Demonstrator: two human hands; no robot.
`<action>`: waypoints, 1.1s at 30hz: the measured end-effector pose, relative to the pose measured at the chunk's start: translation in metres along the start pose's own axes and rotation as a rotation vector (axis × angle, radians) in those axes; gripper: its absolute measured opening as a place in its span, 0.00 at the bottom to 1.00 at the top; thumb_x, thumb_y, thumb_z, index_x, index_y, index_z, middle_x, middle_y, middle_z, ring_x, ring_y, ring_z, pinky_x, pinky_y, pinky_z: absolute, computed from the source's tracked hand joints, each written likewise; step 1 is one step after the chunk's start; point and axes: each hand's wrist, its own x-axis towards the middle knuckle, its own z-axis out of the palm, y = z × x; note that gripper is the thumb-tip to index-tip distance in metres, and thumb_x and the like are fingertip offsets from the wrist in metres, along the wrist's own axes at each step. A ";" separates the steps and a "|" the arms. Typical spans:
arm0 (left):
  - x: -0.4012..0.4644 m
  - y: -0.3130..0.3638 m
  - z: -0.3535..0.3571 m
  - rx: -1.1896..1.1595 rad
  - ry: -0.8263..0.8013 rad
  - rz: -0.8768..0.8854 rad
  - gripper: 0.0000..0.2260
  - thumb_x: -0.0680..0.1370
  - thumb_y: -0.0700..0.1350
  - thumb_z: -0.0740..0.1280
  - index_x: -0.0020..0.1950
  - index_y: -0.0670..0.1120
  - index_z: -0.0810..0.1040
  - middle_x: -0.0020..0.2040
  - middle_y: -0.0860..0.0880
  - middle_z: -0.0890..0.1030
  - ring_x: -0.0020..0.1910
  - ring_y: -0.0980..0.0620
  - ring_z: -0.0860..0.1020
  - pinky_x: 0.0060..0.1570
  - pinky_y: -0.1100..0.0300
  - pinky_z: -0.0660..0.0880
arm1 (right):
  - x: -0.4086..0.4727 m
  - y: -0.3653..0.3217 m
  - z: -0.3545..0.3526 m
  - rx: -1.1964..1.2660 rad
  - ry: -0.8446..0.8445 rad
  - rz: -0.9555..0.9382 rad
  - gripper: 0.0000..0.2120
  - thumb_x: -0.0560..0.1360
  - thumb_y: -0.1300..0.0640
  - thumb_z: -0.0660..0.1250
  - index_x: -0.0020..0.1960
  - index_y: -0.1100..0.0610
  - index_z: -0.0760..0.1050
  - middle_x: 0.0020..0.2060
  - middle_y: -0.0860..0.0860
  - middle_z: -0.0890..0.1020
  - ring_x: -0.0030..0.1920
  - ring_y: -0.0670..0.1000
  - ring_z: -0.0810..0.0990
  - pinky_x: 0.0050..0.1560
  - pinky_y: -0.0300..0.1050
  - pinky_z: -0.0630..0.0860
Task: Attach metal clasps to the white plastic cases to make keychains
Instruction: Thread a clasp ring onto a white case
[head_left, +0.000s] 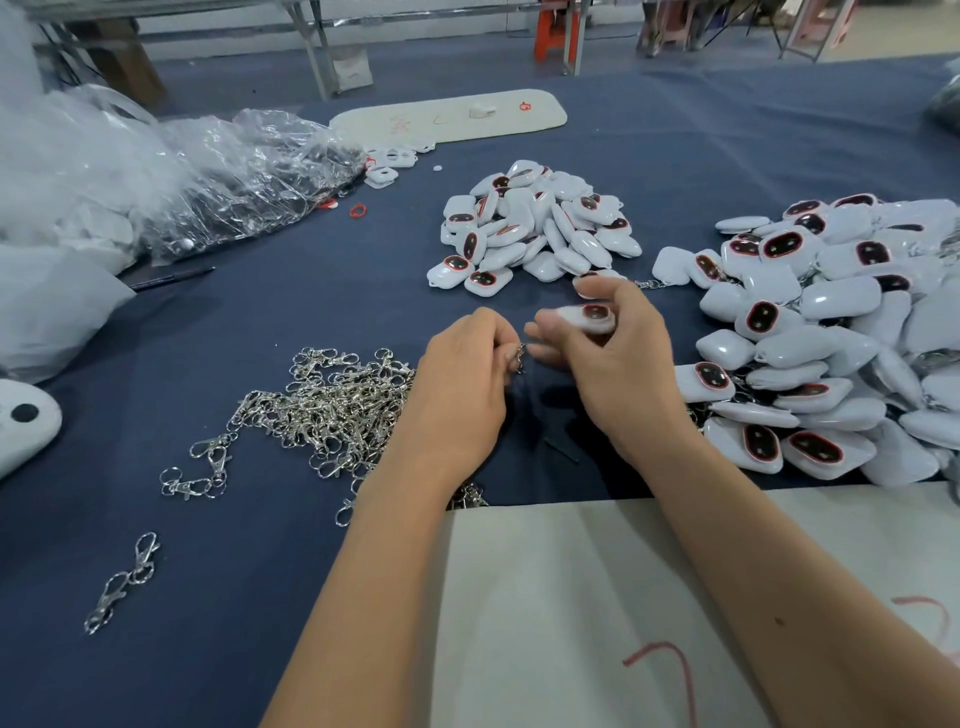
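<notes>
Left hand (462, 374) pinching metal clasp (521, 356), right hand (613, 358) gripping white case (589, 318), bare blue cloth (291, 306) between piles.

Two hands (524, 364); two heaps white cases (535, 228); one tangle metal clasps (332, 410); one pen (171, 278).

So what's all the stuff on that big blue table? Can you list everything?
white cases: a heap, white with dark red-rimmed windows, middle far
cases with clasps: a bigger heap, white, right side
metal clasps: a tangled pile, silver, left of the hands
loose clasps: one linked pair, silver, near left
plastic bags: crumpled, clear, far left
pen: one, black, left
white board: one, far middle
held case: one, white, in the right hand
held clasp: one, silver, between the hands
left hand: pinches the clasp
right hand: grips the case
</notes>
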 end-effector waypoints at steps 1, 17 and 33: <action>0.000 0.000 0.000 0.000 -0.004 0.007 0.07 0.82 0.36 0.61 0.46 0.45 0.74 0.43 0.49 0.79 0.42 0.45 0.78 0.45 0.42 0.77 | 0.001 -0.001 -0.001 0.056 0.027 0.016 0.14 0.78 0.53 0.75 0.57 0.58 0.75 0.43 0.52 0.85 0.38 0.51 0.88 0.39 0.49 0.84; 0.001 0.009 0.000 0.066 0.047 0.148 0.08 0.78 0.30 0.64 0.44 0.41 0.76 0.49 0.50 0.74 0.51 0.46 0.70 0.52 0.51 0.71 | 0.006 0.000 -0.004 0.104 -0.039 0.024 0.06 0.81 0.52 0.68 0.51 0.54 0.80 0.27 0.44 0.74 0.26 0.45 0.68 0.27 0.37 0.65; 0.003 0.014 0.002 0.071 0.045 0.145 0.08 0.76 0.28 0.61 0.42 0.40 0.72 0.48 0.49 0.73 0.48 0.46 0.70 0.49 0.53 0.70 | 0.008 0.001 -0.003 0.061 -0.090 0.004 0.08 0.73 0.48 0.67 0.43 0.52 0.81 0.27 0.51 0.68 0.31 0.55 0.60 0.30 0.45 0.57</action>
